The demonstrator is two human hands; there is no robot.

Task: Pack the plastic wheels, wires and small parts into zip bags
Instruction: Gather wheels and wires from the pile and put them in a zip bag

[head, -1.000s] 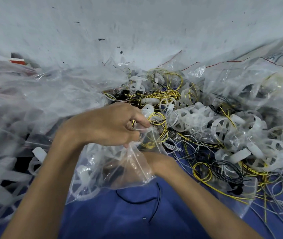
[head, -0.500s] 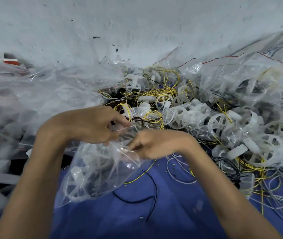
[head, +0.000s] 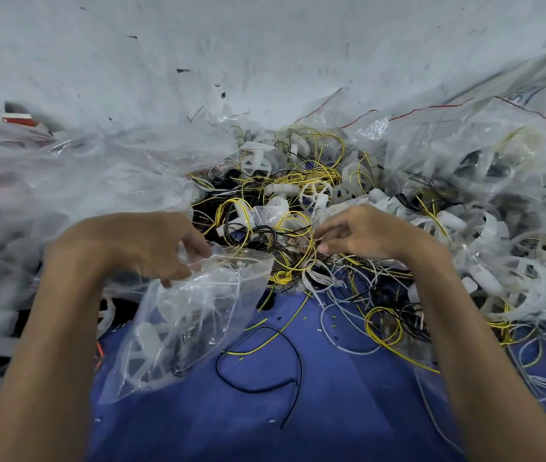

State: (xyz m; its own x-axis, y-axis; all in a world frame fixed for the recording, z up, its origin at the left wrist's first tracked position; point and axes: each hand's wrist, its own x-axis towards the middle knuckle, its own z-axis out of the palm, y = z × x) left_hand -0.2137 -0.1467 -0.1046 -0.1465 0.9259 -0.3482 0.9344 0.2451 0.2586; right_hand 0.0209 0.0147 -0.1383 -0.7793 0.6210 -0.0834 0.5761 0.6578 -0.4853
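Zip bag (head: 195, 328) hung just below the left hand (head: 138, 248), with its mouth open toward the right hand (head: 364, 233). The left thumb and fingers were curled and pinched the bag's upper rim. A white wheel showed through the plastic inside. The right hand was apart from the bag, its fingers bent and their tips in among the yellow and black wires (head: 284, 235) between the two hands. Whether they gripped a wire could not be told. Loose plastic wheels (head: 531, 261) were heaped to the right of the right hand. One black wire (head: 265, 390) lay curved on the blue cloth (head: 348, 421) between the forearms. Crumpled clear bags (head: 65, 181) were piled beyond and left of the left hand.
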